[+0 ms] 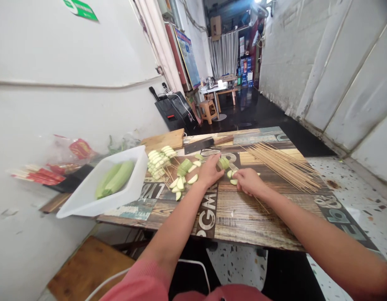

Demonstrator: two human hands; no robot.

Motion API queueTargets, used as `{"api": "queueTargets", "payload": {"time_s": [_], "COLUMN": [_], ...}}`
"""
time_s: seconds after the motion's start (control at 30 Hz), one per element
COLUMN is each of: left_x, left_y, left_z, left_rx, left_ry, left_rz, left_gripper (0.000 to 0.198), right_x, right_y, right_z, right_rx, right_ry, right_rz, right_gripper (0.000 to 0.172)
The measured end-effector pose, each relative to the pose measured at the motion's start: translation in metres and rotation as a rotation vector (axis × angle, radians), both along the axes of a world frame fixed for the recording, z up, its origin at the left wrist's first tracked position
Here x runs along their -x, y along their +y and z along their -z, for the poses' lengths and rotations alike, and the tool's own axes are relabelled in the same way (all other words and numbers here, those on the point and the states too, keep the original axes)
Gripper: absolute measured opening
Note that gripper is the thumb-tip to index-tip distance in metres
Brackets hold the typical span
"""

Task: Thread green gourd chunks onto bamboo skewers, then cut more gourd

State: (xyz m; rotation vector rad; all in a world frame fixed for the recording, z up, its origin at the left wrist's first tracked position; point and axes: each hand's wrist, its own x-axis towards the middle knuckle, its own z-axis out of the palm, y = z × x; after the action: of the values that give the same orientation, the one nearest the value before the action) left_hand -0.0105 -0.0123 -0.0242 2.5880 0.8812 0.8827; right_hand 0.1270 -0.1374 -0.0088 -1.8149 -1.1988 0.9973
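My left hand (212, 170) is over the middle of the table, its fingers curled around a small stack of cut zucchini slices (224, 163). Just right of it, my right hand (249, 181) is closed on a thin wooden skewer (262, 205), whose rear end sticks out below the palm. The skewer's front is hidden by the fingers. Loose zucchini slices (233, 182) lie between the hands. Left of my left hand are more half-round slices (180, 183) and a cut chunk (183, 167). Beyond those lies a pile of skewered zucchini (158, 162).
A white plastic tub (77, 200) with whole zucchini (118, 179) stands at the table's left. A cleaver (199, 145) lies at the back beside a wooden board (164, 140). Many bare skewers (284, 167) are spread at the right. Packaged red-and-white sticks (39, 175) sit far left.
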Motion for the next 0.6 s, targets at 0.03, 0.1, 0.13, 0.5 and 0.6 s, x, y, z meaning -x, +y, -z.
{"api": "queueTargets", "payload": {"time_s": [0.03,0.1,0.13,0.5,0.6], "left_x": [-0.001,-0.001,-0.001,-0.006,-0.008], "left_y": [-0.001,-0.003,-0.003,-0.015,-0.013], "left_z": [0.0,-0.001,-0.001,-0.007,-0.008], "left_rx": [0.003,0.01,0.011,-0.038,0.15], "left_ry": [0.004,0.012,0.017,0.014,-0.212], "left_rz": [-0.008,-0.017,-0.018,0.1,0.014], "left_gripper": [0.068,0.069,0.068,0.064,0.058], "right_x": [0.0,-0.002,-0.002,-0.005,-0.005], "right_y": [0.001,0.003,0.003,0.01,0.009], "right_z": [0.001,0.002,0.003,0.0,0.0], "right_rx": [-0.001,-0.014,-0.021,-0.012,-0.042], "right_ry": [0.001,-0.002,-0.016,-0.064,-0.028], "right_rz": [0.006,0.004,-0.001,0.024,0.049], "right_gripper": [0.023,0.023,0.023,0.023,0.022]}}
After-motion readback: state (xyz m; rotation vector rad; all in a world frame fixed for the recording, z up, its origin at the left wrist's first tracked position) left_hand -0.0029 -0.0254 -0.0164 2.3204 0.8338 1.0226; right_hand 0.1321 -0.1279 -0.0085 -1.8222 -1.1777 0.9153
